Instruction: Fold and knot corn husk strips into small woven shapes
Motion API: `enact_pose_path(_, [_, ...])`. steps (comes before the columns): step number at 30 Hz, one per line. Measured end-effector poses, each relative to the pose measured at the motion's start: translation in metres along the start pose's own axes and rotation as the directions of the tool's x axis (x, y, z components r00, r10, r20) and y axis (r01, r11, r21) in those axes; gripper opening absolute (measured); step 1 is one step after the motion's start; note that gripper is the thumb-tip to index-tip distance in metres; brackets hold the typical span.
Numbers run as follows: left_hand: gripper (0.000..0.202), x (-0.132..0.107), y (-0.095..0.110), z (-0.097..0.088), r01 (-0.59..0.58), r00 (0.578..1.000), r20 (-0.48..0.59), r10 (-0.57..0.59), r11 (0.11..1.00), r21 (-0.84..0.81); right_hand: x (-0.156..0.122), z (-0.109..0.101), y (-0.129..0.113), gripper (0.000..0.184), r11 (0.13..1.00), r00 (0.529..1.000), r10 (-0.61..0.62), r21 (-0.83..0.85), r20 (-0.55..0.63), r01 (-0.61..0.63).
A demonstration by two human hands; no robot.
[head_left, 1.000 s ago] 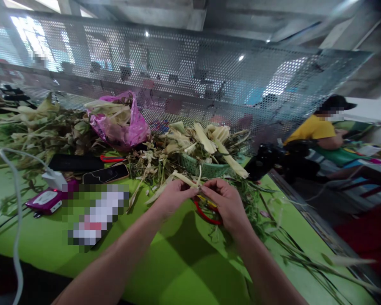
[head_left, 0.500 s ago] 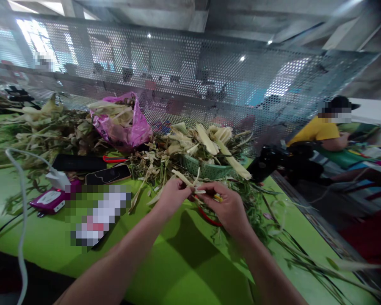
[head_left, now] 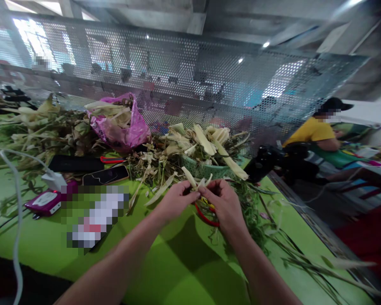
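Note:
Both of my hands meet over the green table, pinching a pale strip of corn husk (head_left: 189, 177) whose ends stick up between them. My left hand (head_left: 177, 198) is closed on its left part, thumb and fingers together. Fingers curled, my right hand (head_left: 221, 198) grips the right side of the husk. Just below the fingertips lies a pair of scissors with a red handle (head_left: 208, 218), partly covered by my right hand. A green basket (head_left: 206, 168) heaped with dry corn husks (head_left: 206, 142) stands right behind my hands.
At left lie a phone (head_left: 105, 174), a pixelated phone-like object (head_left: 98, 218), a purple power strip (head_left: 44, 202) and a white cable. Behind are a pink bag (head_left: 136, 131) and a pile of dry husks (head_left: 51, 131). A person in yellow (head_left: 314, 130) sits at right.
My fingers have shifted on the husk strip; its ends now point up in a V rather than crossing. My right hand has turned more upright. The view has shifted slightly.

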State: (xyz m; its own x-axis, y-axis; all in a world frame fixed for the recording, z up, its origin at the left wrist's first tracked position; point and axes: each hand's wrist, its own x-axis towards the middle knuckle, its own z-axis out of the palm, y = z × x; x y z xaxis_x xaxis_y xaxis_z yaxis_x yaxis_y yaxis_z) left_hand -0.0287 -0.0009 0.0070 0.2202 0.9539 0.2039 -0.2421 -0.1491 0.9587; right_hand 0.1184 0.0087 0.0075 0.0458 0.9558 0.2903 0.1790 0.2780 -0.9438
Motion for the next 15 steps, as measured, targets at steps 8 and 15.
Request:
enact_pose_path(8, [0.012, 0.0, 0.0, -0.002, 0.138, 0.986, -0.078, -0.146, 0.985, -0.109, -0.007, 0.002, 0.0, 0.015, 0.961, 0.97, -0.241, -0.138, 0.002, 0.239])
enact_pose_path(15, [0.01, 0.005, -0.009, -0.005, 0.133, 0.984, -0.107, -0.139, 0.989, -0.058, -0.011, -0.002, 0.0, 0.008, 0.701, 0.8, -0.576, -0.401, 0.169, 0.589])
